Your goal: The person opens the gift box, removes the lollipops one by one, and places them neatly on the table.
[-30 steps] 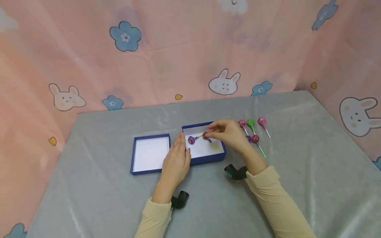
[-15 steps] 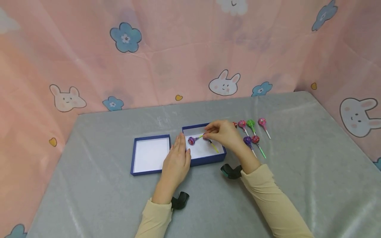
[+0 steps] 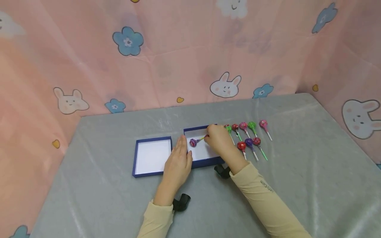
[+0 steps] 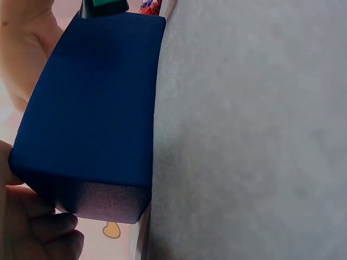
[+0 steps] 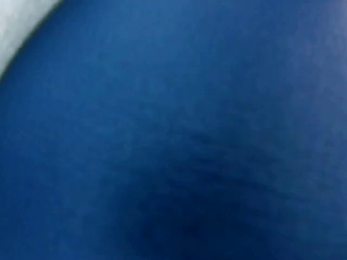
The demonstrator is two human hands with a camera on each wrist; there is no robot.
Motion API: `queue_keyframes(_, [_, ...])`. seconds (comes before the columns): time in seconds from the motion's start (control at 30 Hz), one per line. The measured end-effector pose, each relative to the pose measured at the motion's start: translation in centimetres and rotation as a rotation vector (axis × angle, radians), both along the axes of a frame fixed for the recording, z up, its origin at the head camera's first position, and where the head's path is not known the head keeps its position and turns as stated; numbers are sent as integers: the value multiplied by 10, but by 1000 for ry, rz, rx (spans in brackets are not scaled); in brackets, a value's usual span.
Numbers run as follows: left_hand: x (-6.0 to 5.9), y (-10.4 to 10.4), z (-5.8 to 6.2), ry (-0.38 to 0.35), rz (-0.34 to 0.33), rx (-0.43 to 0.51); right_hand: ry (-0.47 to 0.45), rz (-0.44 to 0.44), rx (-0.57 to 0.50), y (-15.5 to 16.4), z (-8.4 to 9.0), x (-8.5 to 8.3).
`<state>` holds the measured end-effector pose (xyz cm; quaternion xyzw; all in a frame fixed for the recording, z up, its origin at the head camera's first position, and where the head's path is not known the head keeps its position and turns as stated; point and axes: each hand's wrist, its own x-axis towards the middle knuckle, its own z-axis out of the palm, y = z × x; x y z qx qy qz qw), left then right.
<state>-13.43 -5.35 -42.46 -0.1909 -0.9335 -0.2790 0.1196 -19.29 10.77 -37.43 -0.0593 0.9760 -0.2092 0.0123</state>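
Observation:
A blue box point(image 3: 207, 162) with a white inside stands mid-table. My left hand point(image 3: 177, 162) lies along its left wall, fingers straight; the left wrist view shows the fingers point(image 4: 51, 238) at the box's end wall. My right hand point(image 3: 219, 140) reaches into the box with curled fingers, pinching a dark red lollipop point(image 3: 206, 136) that the hand mostly hides. A purple lollipop point(image 3: 193, 142) with a yellow stick lies inside, left of that hand. The box's blue wall point(image 5: 173, 108) fills the blurred right wrist view.
Left of the box lies a shallow blue lid point(image 3: 152, 157), white inside up. Several wrapped lollipops lie right of the box, among them a green one point(image 3: 252, 125), a pink one point(image 3: 263, 124) and a red one point(image 3: 241, 146). A pink printed curtain point(image 3: 178, 66) hangs behind the grey table.
My right hand has shifted left and turned over in the box, now covering most of the dark red lollipop. More lollipops on the table show. My left hand stays against the box.

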Motion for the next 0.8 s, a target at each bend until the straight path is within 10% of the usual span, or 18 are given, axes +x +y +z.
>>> queue_keyframes(0.47, [2, 0, -2, -15, 6, -1, -1, 112, 40, -14, -20, 0])
queue_keyframes(0.8, [0, 0, 0, 4, 1, -2, 36, 87, -320, -2, -13, 6])
